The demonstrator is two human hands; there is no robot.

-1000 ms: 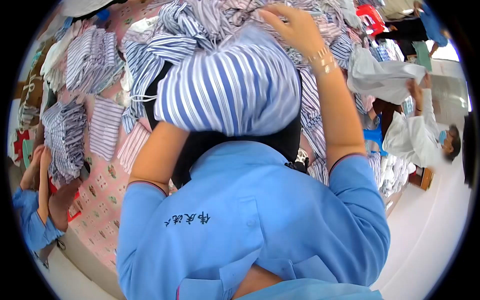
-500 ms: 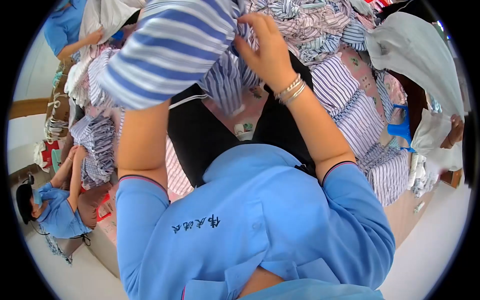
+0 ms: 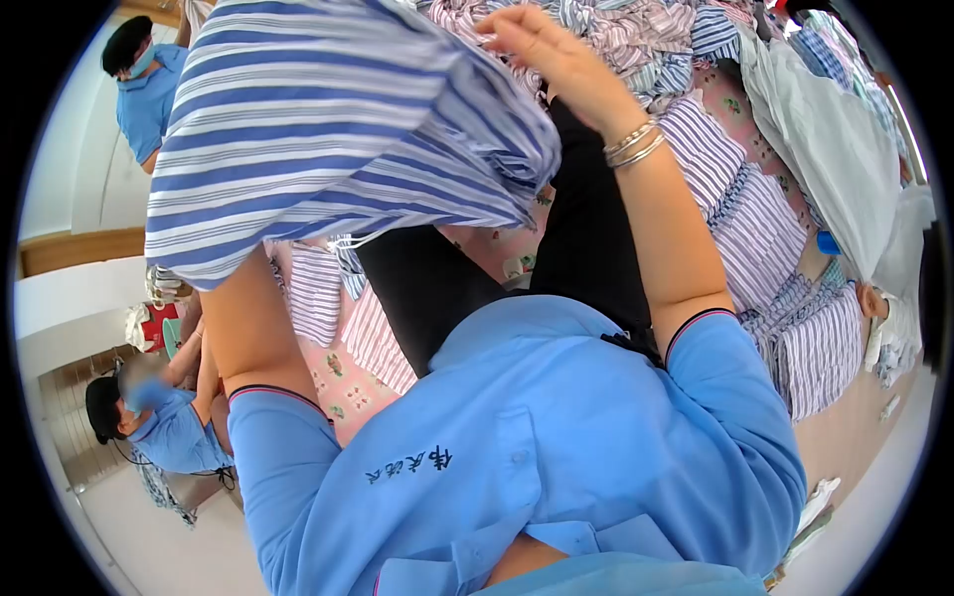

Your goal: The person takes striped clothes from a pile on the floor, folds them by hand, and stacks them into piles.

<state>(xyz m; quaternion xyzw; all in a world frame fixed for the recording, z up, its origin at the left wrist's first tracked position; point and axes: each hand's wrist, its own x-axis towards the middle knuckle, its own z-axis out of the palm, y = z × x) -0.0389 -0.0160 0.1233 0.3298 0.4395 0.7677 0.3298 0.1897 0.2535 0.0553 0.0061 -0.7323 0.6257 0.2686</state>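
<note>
- The striped garment (image 3: 328, 129) hangs above your left thigh (image 3: 427, 288), draped over your left forearm (image 3: 258, 328); its long axis runs roughly crosswise, with the bunched end towards your right thigh (image 3: 586, 219).
- A pale drawstring (image 3: 363, 240) dangles from its lower edge.
- Your left arm is the nearer one—the cloth covers your left hand, so its state and grip cannot be told.
- Your right hand (image 3: 571, 79) is just beside the garment's upper right side, fingers extended and slightly spread, pinching nothing visible; the garment lies to its left and nearer your body. Contact at the fingertips is unclear.
- Compared with the earlier frame, the cloth reaches farther right, and your right fingers—curled at its edge then—are now straighter.
- Beyond lies a loose heap (image 3: 636, 35) of striped cloth; folded striped pieces (image 3: 760, 238) sit outside your right leg.
- Two co-workers are on your left, one farther forward (image 3: 149, 104), one nearer (image 3: 179, 432).
</note>
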